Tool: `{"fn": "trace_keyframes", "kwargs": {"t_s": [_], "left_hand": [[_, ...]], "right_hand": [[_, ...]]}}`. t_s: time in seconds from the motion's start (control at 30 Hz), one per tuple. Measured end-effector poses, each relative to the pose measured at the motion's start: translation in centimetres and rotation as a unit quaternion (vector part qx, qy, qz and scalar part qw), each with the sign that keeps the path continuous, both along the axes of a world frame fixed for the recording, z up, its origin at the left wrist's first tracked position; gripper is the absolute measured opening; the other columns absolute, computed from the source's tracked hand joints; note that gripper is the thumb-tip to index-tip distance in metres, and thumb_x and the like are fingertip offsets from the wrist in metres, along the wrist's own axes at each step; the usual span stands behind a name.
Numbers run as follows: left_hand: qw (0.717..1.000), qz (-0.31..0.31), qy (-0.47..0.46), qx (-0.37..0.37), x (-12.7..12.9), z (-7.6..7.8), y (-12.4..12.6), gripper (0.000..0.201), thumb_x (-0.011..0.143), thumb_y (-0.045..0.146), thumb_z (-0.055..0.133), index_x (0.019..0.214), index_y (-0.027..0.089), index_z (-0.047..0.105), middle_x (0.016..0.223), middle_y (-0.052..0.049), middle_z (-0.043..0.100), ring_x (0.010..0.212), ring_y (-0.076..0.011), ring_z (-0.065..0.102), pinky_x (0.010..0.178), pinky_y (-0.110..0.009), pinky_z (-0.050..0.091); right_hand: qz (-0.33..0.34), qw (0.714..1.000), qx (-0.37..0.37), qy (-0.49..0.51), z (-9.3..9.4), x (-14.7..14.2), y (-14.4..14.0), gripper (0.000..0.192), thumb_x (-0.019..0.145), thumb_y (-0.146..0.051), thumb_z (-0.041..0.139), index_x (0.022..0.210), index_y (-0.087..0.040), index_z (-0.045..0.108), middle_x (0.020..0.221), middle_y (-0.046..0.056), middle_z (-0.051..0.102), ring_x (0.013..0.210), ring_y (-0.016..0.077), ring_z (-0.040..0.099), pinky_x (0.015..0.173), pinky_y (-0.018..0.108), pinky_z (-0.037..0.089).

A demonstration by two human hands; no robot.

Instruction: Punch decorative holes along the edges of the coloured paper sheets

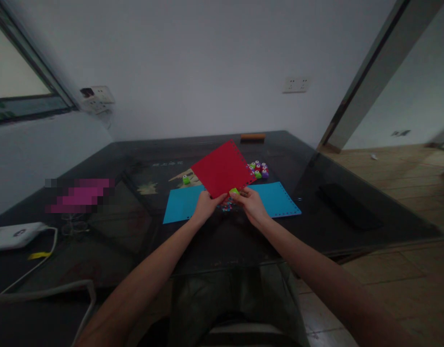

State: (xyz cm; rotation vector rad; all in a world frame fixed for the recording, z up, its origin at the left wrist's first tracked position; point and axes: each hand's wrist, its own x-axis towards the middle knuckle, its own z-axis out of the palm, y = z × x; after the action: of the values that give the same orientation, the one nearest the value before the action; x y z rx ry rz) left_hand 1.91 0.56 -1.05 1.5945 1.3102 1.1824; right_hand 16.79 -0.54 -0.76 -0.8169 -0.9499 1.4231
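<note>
left hand (207, 205) fingers pinch red sheet (222, 168) at near corner | right hand (251, 205) fingers grip green punch (235, 191) on same corner | sheet tilts up-away above blue sheet (275, 198) on bench (352, 212)

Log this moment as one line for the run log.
left hand: holds red sheet | right hand: green punch at sheet edge | blue sheet flat on table
</note>
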Motion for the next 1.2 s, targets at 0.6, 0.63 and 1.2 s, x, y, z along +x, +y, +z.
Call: {"fn": "trace_keyframes", "kwargs": {"t_s": [0.6, 0.63, 1.2], "left_hand": [[1.000, -0.004, -0.007, 0.012, 0.00, 0.11, -0.27, 0.025, 0.073, 0.033, 0.064, 0.074, 0.009, 0.070, 0.071, -0.010, 0.072, 0.064, -0.0194, 0.067, 0.059, -0.025, 0.050], [1.000, -0.004, -0.007, 0.015, 0.02, 0.10, -0.28, 0.026, 0.073, 0.034, 0.064, 0.074, 0.009, 0.070, 0.071, -0.010, 0.072, 0.064, -0.0193, 0.067, 0.059, -0.025, 0.050], [0.999, 0.019, -0.021, 0.038, -0.04, -0.25, -0.07, 0.027, 0.075, 0.033, 0.062, 0.081, 0.007, 0.069, 0.074, -0.011, 0.072, 0.064, -0.0194, 0.066, 0.061, -0.028, 0.052]], "right_hand": [[-0.014, 0.999, 0.029, -0.014, 0.04, -0.02, 0.34, 0.032, 0.052, -0.027, 0.080, 0.081, -0.020, 0.068, 0.085, 0.003, 0.071, 0.081, 0.0192, 0.064, 0.084, 0.035, 0.046], [-0.013, 0.999, 0.028, -0.015, 0.07, -0.01, 0.34, 0.032, 0.052, -0.027, 0.080, 0.081, -0.020, 0.068, 0.086, 0.003, 0.071, 0.082, 0.0197, 0.064, 0.085, 0.036, 0.046], [0.012, 0.997, 0.071, -0.021, 0.07, -0.27, 0.32, 0.035, 0.056, -0.027, 0.078, 0.088, -0.021, 0.067, 0.094, 0.005, 0.070, 0.090, 0.0195, 0.063, 0.089, 0.036, 0.045]]}}
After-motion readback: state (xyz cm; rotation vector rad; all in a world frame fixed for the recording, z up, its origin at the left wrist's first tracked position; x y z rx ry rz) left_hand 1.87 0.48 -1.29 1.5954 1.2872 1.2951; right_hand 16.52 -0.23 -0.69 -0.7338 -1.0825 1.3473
